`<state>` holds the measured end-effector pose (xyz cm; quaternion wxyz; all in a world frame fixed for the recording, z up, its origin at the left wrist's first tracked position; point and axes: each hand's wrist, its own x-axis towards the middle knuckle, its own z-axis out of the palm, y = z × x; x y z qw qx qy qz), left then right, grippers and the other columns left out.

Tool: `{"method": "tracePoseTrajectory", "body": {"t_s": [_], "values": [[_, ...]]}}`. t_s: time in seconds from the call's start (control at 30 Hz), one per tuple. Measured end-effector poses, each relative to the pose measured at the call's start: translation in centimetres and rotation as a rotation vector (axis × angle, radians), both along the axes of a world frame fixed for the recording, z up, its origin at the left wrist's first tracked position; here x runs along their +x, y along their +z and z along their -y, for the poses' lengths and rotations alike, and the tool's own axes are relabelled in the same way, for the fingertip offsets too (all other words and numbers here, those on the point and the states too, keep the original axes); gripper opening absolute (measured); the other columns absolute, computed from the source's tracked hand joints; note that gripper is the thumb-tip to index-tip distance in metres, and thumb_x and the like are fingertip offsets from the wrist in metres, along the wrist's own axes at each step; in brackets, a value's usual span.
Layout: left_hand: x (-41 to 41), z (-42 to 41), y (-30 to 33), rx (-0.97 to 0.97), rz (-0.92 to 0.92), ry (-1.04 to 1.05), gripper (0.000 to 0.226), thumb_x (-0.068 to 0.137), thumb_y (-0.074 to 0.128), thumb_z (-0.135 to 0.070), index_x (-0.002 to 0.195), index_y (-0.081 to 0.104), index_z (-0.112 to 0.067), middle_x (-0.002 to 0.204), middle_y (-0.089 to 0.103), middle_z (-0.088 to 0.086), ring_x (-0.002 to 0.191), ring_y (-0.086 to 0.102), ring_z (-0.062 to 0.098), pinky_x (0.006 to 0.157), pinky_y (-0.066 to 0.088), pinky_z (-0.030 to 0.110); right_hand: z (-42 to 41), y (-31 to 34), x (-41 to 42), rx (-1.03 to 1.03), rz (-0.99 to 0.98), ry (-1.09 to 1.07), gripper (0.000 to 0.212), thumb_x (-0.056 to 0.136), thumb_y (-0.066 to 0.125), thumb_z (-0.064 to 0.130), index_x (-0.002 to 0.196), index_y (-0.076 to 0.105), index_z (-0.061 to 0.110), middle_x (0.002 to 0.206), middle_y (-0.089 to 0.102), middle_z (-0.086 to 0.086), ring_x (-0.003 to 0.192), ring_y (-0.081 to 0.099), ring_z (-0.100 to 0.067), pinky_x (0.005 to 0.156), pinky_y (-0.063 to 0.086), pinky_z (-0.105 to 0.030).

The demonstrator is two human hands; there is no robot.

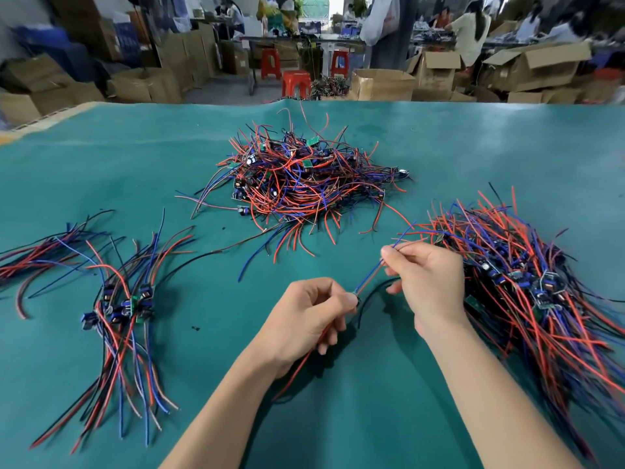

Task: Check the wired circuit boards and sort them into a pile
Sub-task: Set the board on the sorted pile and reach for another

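Note:
My left hand (309, 318) grips a small wired circuit board at its fingertips; the board itself is mostly hidden, with a red wire trailing down under the palm. My right hand (422, 275) pinches that board's blue and red wires (370, 277) between thumb and forefinger, pulling them taut up to the right. A black wire (370, 299) curves between the two hands. A tangled heap of wired boards (304, 177) lies at the table's centre. A large stack of boards (527, 279) lies to the right, and a small laid-out pile (125, 306) to the left.
The green table mat (135, 170) carries another bundle of wires (33, 255) at the far left edge. Beyond the table stand cardboard boxes (382, 84), red stools (296, 82) and seated people at other benches.

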<state>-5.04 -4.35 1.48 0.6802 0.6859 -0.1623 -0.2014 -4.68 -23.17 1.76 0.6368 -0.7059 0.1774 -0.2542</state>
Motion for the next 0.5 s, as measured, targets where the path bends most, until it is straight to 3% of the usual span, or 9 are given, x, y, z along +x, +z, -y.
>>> {"method": "tracePoseTrajectory", "body": {"t_s": [0.1, 0.2, 0.27, 0.33, 0.37, 0.43, 0.5], "values": [[0.1, -0.2, 0.0, 0.029, 0.012, -0.016, 0.027, 0.082, 0.066, -0.032, 0.078, 0.063, -0.006, 0.055, 0.052, 0.000, 0.039, 0.042, 0.012, 0.034, 0.032, 0.018, 1.2, -0.4, 0.3, -0.152, 0.012, -0.116, 0.017, 0.085, 0.078, 0.021, 0.068, 0.073, 0.020, 0.063, 0.071, 0.003, 0.055, 0.065, -0.018, 0.044, 0.054, -0.028], [0.2, -0.5, -0.1, 0.005, -0.005, -0.043, 0.027, 0.085, 0.068, -0.030, 0.080, 0.063, -0.004, 0.053, 0.049, 0.000, 0.037, 0.041, 0.010, 0.033, 0.030, 0.017, 1.7, -0.4, 0.4, -0.203, 0.066, -0.206, 0.016, 0.085, 0.073, 0.029, 0.070, 0.073, 0.026, 0.064, 0.072, 0.009, 0.050, 0.068, -0.015, 0.044, 0.056, -0.032], [0.2, -0.6, -0.1, -0.051, -0.033, -0.058, 0.028, 0.090, 0.071, -0.023, 0.085, 0.062, 0.003, 0.058, 0.053, 0.001, 0.041, 0.045, 0.011, 0.035, 0.035, 0.019, 2.2, -0.2, 0.6, -0.110, 0.112, -0.295, 0.015, 0.089, 0.070, 0.025, 0.074, 0.073, 0.027, 0.064, 0.072, 0.007, 0.053, 0.070, -0.016, 0.045, 0.055, -0.033], [0.2, -0.4, 0.0, -0.167, -0.076, -0.004, 0.020, 0.091, 0.068, -0.014, 0.090, 0.063, 0.005, 0.065, 0.058, 0.006, 0.047, 0.053, 0.013, 0.042, 0.042, 0.020, 2.3, 0.1, 0.5, 0.048, 0.182, -0.330, 0.006, 0.095, 0.067, 0.022, 0.096, 0.072, 0.021, 0.077, 0.075, 0.000, 0.062, 0.074, -0.019, 0.044, 0.054, -0.030], [0.3, -0.3, 0.0, -0.236, -0.109, 0.042, 0.017, 0.091, 0.066, -0.010, 0.094, 0.063, 0.006, 0.068, 0.060, 0.009, 0.051, 0.056, 0.014, 0.046, 0.045, 0.020, 2.1, 0.2, 0.4, 0.117, 0.209, -0.328, 0.013, 0.096, 0.065, 0.025, 0.104, 0.069, 0.016, 0.085, 0.075, -0.004, 0.065, 0.075, -0.019, 0.043, 0.054, -0.030], [0.6, -0.3, 0.0, -0.339, -0.166, 0.123, 0.016, 0.093, 0.060, -0.003, 0.103, 0.062, 0.010, 0.074, 0.064, 0.012, 0.058, 0.062, 0.016, 0.053, 0.050, 0.020, 1.0, 0.4, -0.2, 0.191, 0.217, -0.286, 0.016, 0.092, 0.062, 0.034, 0.098, 0.068, 0.022, 0.088, 0.073, -0.006, 0.064, 0.073, -0.019, 0.042, 0.052, -0.030], [0.9, -0.4, -0.2, -0.389, -0.180, 0.173, 0.015, 0.096, 0.055, 0.002, 0.106, 0.062, 0.009, 0.079, 0.067, 0.014, 0.064, 0.066, 0.017, 0.058, 0.053, 0.020, -0.6, 0.4, -0.7, 0.140, 0.144, -0.120, 0.018, 0.080, 0.063, 0.041, 0.084, 0.072, 0.026, 0.078, 0.072, -0.004, 0.061, 0.070, -0.019, 0.043, 0.051, -0.031]]}}
